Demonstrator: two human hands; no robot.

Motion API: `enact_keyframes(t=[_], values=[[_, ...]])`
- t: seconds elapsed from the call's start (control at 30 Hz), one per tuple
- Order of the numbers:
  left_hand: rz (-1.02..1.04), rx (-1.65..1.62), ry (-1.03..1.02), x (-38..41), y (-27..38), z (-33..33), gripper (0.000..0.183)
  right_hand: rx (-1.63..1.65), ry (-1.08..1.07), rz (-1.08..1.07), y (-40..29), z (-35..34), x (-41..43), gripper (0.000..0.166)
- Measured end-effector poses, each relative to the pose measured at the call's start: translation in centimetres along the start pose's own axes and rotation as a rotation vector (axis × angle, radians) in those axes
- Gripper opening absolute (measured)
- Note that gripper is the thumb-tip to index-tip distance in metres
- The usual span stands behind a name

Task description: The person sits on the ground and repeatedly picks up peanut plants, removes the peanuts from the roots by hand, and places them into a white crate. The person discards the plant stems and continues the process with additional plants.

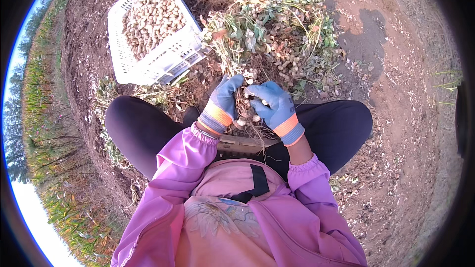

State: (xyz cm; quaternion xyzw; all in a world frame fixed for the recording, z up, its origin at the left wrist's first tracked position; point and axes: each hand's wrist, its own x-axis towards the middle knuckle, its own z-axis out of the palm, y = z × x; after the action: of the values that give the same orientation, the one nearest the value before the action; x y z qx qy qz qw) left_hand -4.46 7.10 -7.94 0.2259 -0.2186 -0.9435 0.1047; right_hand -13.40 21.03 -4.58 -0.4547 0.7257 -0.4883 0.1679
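Observation:
In blue work gloves with orange cuffs, both my hands meet over my lap in the head view. My left hand (223, 100) grips a pulled-up peanut plant (243, 105) by its stems near the root end. Its leafy tops stretch away from me, while the pods and thin roots hang towards my body. Curled against the roots from the other side, my right hand (274, 103) has thumb and fingers around a pale peanut pod (264, 102). Its lower fingertips are partly hidden by roots. More pods (243, 122) dangle below, between the two hands.
A white plastic crate (163, 65) full of loose peanuts (152, 18) stands ahead on the left. Before me lies a heap of peanut plants (297, 33). My crossed legs (337, 126) flank a wooden slat (245, 143). Dry leaf litter covers the soil (393, 118).

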Motion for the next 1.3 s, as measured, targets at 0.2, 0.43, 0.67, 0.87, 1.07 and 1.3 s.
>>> enact_keyframes(t=[0.2, 0.43, 0.67, 0.87, 1.07, 1.3], values=[[0.106, 0.140, 0.028, -0.3, -0.3, 0.3, 0.025, -0.215, 0.102, -0.066, -1.0, 1.1, -0.8, 0.027], [0.037, 0.041, -0.128, -0.6, -0.2, 0.1, 0.029, 0.011, 0.243, 0.001, -1.8, 1.9, -1.2, 0.018], [-0.027, -0.064, -0.115, -0.1, -1.2, -2.0, 0.036, 1.018, 0.242, 0.605, -2.1, 1.5, -1.9, 0.017], [-0.065, -0.107, -0.161, -1.5, -0.5, 1.2, 0.038, 1.205, 0.266, 0.673, -1.5, 0.6, -2.3, 0.015], [-0.081, -0.188, -0.236, -1.2, -0.7, 0.0, 0.041, 1.180, 0.231, 0.661, -1.7, 0.7, -2.2, 0.017], [-0.159, -0.349, -0.452, -1.1, 0.2, 1.0, 0.017, 1.083, 0.273, 0.640, -3.0, -0.8, -1.6, 0.019]])
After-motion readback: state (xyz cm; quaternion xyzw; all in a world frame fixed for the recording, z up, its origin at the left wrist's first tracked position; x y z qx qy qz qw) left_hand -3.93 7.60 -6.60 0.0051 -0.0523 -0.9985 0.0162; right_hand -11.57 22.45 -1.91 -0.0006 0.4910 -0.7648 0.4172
